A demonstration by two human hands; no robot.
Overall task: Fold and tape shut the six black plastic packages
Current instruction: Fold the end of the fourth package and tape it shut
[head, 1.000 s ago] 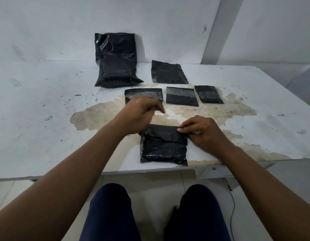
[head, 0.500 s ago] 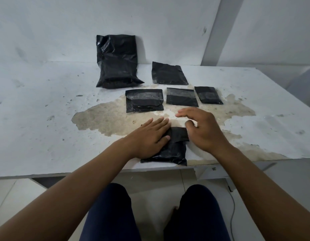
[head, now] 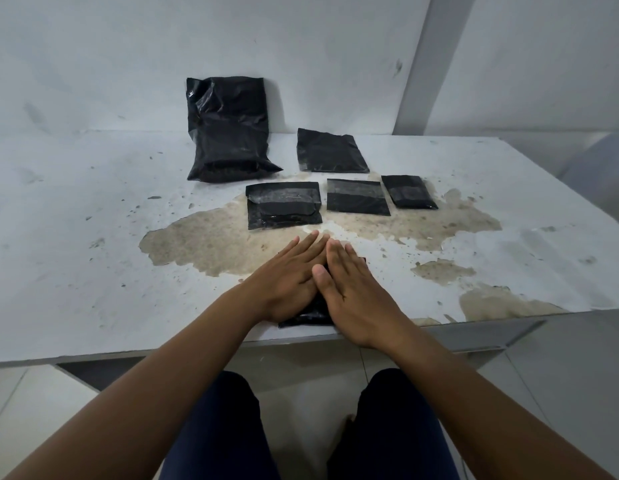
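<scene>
Both hands flat on package, bench front edge.
Our left hand (head: 287,282) and right hand (head: 356,292) press the package (head: 310,315); fingers (head: 310,245) straight, together. Five packages (head: 283,206) lie beyond the fingertips.

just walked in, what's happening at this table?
A person is pressing both hands flat on a black package at the table's near edge, the left hand and right hand side by side with fingers straight. Beyond it lie three folded packages with tape strips across them. A flat package and a big bag against the wall sit behind.
</scene>
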